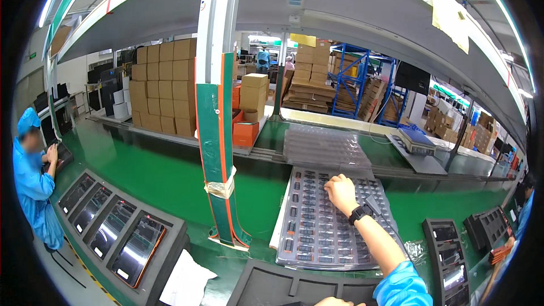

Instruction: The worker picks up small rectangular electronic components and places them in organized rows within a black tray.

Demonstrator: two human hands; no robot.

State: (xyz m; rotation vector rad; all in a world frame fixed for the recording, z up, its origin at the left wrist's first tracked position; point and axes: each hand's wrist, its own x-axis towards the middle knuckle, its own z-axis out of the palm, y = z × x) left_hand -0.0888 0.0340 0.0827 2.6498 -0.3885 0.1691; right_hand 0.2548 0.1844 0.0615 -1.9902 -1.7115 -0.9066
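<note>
1. The right hand [340, 191] is at the far part of a clear tray [328, 266] – its fingers bend down, but I cannot tell if they pinch anything
2. A bit of the left hand [333, 302] shows at the bottom edge, by a black foam tray [255, 290]; too little shows to say if its fingers are loose or holding
3. Small dark parts [306, 232] sit in rows in the clear tray, on the green table [260, 209]
4. More clear trays [326, 146] lie just behind it
5. A white cloth [184, 280] lies to the left
</note>
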